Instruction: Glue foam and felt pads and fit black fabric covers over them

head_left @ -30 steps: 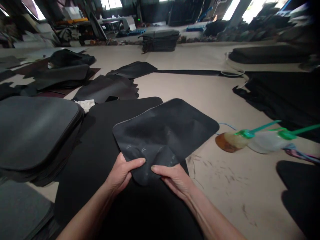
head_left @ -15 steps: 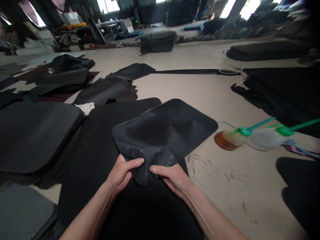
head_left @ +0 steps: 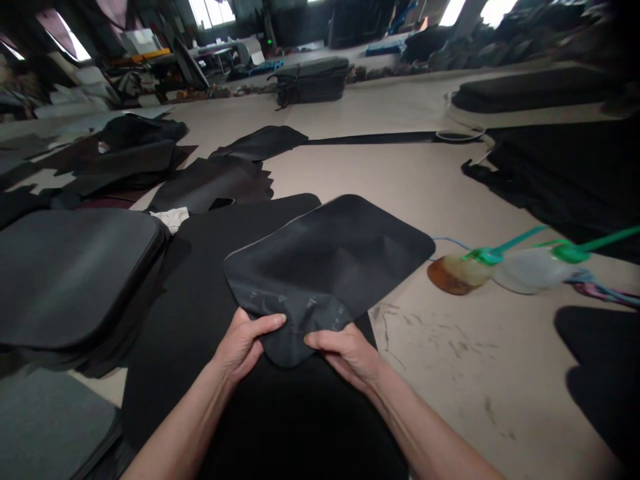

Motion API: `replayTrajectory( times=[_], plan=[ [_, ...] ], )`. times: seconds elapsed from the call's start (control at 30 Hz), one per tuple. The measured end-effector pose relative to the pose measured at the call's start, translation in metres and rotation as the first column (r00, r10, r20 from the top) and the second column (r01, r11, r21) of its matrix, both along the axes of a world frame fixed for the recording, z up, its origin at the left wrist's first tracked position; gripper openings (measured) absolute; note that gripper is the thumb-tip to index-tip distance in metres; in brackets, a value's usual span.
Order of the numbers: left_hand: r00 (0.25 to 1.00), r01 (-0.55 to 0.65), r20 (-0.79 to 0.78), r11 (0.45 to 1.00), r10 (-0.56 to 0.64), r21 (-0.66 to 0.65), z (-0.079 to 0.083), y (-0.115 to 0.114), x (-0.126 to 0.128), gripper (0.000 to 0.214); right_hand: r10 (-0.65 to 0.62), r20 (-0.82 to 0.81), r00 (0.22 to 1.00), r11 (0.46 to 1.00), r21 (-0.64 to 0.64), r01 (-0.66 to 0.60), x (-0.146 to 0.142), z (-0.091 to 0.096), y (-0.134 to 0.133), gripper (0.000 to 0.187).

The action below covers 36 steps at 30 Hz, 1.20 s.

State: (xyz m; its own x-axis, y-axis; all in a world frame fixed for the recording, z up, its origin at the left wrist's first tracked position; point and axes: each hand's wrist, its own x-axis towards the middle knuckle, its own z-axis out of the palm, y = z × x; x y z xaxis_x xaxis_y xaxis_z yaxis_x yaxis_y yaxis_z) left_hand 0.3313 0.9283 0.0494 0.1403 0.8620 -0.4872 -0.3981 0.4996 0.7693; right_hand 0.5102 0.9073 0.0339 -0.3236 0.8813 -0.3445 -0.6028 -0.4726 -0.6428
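A black sheet with rounded corners (head_left: 330, 253), leather-like and smooth, is held up in front of me, its near edge bent between my hands. My left hand (head_left: 250, 340) pinches it on the left, thumb on top and fingers underneath. On the other side my right hand (head_left: 345, 350) grips it the same way, the thumbs a short gap apart. Faint pale marks show on the sheet just beyond the thumbs. Beneath it lies a larger black piece (head_left: 185, 300); the fingers under the sheet are partly hidden.
Left of me stands a stack of dark rounded sheets (head_left: 75, 273), with a grey stack (head_left: 55, 427) nearer. Two squeeze bottles with green caps, one amber (head_left: 457, 275) and one whitish (head_left: 525, 270), lie to the right. Dark cut pieces (head_left: 215, 183) and a white scrap (head_left: 173, 219) lie beyond.
Both hands keep their hold on the black sheet. The right thumb has shifted slightly right, so the gap between the thumbs is a little wider and the bent edge looks flatter.
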Motion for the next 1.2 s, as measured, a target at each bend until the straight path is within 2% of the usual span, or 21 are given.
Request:
replayTrajectory(
  times=[0.27, 0.57, 0.8, 1.07, 1.2],
  plan=[
    [1.0, -0.015, -0.007, 1.0, 0.015, -0.009, -0.0005, -0.0004, 0.0005, 0.06, 0.04, -0.028, 0.999, 0.998, 0.058, -0.039, 0.0017, 0.0027, -0.0026, 0.05],
    [1.0, -0.007, 0.004, 1.0, 0.007, 0.003, 0.0027, -0.001, 0.0011, 0.048, 0.04, 0.049, 0.998, 0.996, 0.083, -0.044, 0.0005, 0.0006, -0.0014, 0.06],
    [0.998, -0.048, 0.031, 0.998, 0.049, -0.027, 0.0037, -0.0008, 0.0009, 0.058, 0.022, 0.082, 0.996, 0.998, 0.064, -0.027, -0.0025, 0.0018, -0.001, 0.056],
    [0.972, -0.164, 0.149, 0.98, 0.179, -0.112, 0.0029, 0.0031, 0.0014, 0.024, 0.011, -0.003, 1.0, 1.0, -0.018, -0.011, -0.0021, 0.0032, -0.0032, 0.051],
    [0.965, -0.177, 0.165, 0.972, 0.202, -0.155, 0.0022, 0.0043, -0.0001, 0.021, 0.009, -0.027, 1.0, 0.999, -0.03, -0.01, -0.002, 0.0029, -0.0031, 0.047]
  ],
)
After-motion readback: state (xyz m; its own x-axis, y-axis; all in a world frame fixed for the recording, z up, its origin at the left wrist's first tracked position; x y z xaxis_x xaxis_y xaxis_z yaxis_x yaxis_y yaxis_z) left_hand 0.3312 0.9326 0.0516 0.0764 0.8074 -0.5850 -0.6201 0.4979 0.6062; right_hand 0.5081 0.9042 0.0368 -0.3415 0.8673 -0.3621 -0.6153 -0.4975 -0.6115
